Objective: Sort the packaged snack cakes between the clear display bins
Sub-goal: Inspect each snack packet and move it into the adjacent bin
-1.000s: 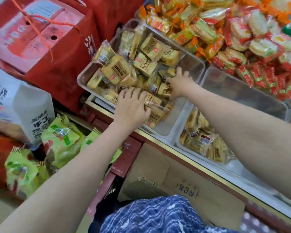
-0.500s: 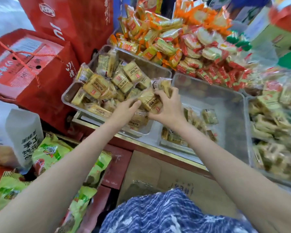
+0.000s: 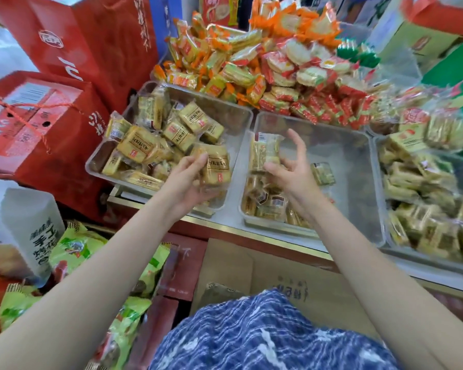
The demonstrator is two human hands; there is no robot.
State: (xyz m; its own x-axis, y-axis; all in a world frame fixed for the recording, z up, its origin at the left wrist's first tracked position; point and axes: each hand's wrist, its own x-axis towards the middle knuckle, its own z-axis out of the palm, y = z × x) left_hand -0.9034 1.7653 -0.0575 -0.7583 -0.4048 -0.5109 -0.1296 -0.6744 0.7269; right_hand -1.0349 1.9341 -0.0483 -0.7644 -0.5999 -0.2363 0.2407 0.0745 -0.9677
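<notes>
two hands (image 3: 190,180) (image 3: 292,169), two cakes (image 3: 216,166) (image 3: 265,152)

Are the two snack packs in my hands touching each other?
Apart. The head view shows bare bin wall between the left pack and the right pack.

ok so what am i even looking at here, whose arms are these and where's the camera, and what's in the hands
There is no machine here. The arms belong to a person wearing a camera on the head, so the single view looks forward and down over their own hands.

On the shop counter stand clear plastic bins. The left bin is heaped with yellow-wrapped snack cakes; the middle bin is mostly bare, with a few packets at its near end; a third bin sits at the right. Behind them lies a pile of orange and red wrapped snacks.

The left hand holds a yellow snack cake over the left bin. The right hand pinches a paler packet over the middle bin.
</notes>
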